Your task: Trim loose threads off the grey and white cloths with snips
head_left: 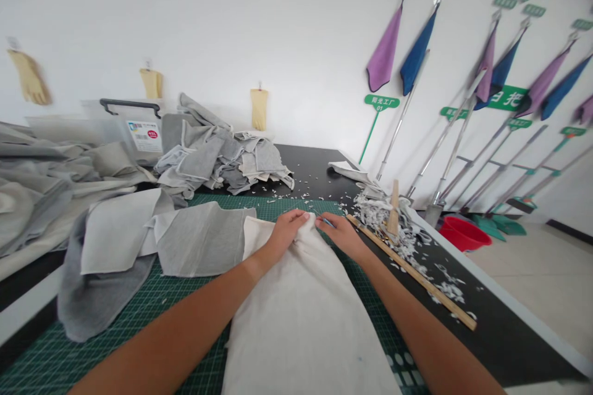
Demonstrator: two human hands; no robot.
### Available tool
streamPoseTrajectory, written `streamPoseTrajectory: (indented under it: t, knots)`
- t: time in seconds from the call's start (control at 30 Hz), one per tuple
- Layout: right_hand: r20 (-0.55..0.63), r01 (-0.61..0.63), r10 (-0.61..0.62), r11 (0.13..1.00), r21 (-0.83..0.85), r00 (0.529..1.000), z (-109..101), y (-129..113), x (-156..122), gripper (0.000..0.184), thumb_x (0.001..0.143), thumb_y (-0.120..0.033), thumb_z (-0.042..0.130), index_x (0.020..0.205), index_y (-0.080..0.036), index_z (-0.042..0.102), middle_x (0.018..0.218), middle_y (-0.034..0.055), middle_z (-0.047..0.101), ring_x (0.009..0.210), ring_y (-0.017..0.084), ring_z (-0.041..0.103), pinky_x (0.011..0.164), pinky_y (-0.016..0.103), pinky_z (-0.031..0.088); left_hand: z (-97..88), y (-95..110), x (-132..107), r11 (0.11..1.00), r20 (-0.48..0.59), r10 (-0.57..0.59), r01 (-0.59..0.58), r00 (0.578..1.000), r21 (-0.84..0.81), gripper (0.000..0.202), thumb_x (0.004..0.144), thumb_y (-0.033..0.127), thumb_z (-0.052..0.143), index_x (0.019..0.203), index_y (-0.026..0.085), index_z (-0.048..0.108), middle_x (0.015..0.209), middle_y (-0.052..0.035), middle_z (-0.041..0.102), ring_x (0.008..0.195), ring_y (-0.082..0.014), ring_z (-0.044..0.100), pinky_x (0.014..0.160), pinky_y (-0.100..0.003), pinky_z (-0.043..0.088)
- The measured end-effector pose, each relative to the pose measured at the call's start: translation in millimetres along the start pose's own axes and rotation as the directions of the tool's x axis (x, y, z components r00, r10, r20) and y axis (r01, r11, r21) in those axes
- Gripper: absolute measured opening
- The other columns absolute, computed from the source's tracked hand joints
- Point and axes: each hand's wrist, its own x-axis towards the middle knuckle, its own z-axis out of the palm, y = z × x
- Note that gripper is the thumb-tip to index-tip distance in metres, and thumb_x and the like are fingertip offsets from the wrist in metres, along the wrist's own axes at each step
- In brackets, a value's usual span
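A long off-white cloth (306, 315) stretches toward me across the green cutting mat (194, 302). At its far edge my left hand (290, 228) is closed, pinching the gathered fabric. My right hand (340, 234) is closed around a small, slim tool with a blue part (328, 222), its tip close to the pinched edge. Fingers hide most of that tool, so its exact kind is unclear. Left of the cloth, touching its far corner, lies a grey cloth piece (204, 244). Beyond that are a pale piece (118, 231) and a darker grey piece (104, 302).
Heaped grey cloths (208, 154) lie at the back beside a clear plastic bin (139, 133); another pile (41, 185) fills the left. Right of the mat are a wooden strip (417, 278) and cloth scraps (375, 213). A red basin (466, 233) stands beyond the table's edge.
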Motion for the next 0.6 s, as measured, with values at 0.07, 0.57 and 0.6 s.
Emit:
streamPoseTrajectory:
  t: [0.07, 0.57, 0.6]
  knots:
    - [-0.012, 0.01, -0.01, 1.0, 0.023, 1.0, 1.4, -1.5, -0.6, 0.034, 0.092, -0.051, 0.05, 0.087, -0.02, 0.065, 0.078, -0.001, 0.059, 0.075, 0.016, 0.05, 0.068, 0.025, 0.039, 0.1, 0.7, -0.8, 1.0, 0.03, -0.009, 0.009, 1.0, -0.011, 0.038, 0.084, 0.052, 0.064, 0.096, 0.018, 0.072, 0.089, -0.0031, 0.071, 0.08, -0.017, 0.061, 0.072, -0.025, 0.046]
    - [-0.05, 0.017, -0.02, 0.998, -0.068, 0.999, 4.7, -0.5, -2.3, 0.031, 0.092, -0.048, 0.053, 0.086, -0.021, 0.066, 0.069, -0.003, 0.054, 0.065, 0.014, 0.045, 0.06, 0.025, 0.032, 0.1, 3.3, 0.4, 0.985, 0.045, 0.055, -0.062, 0.997, 0.162, 0.033, 0.088, 0.047, 0.059, 0.094, 0.017, 0.073, 0.093, -0.0036, 0.072, 0.087, -0.0194, 0.062, 0.08, -0.027, 0.045]
    - [-0.053, 0.018, -0.023, 0.997, -0.081, 0.998, 4.5, -0.8, -2.6, 0.031, 0.092, -0.048, 0.053, 0.088, -0.021, 0.067, 0.069, -0.0029, 0.055, 0.065, 0.014, 0.046, 0.06, 0.025, 0.032, 0.0, 3.3, 0.6, 0.984, 0.045, 0.054, -0.061, 0.998, 0.165, 0.034, 0.088, 0.047, 0.059, 0.094, 0.017, 0.073, 0.094, -0.0036, 0.072, 0.088, -0.0195, 0.062, 0.081, -0.028, 0.045]
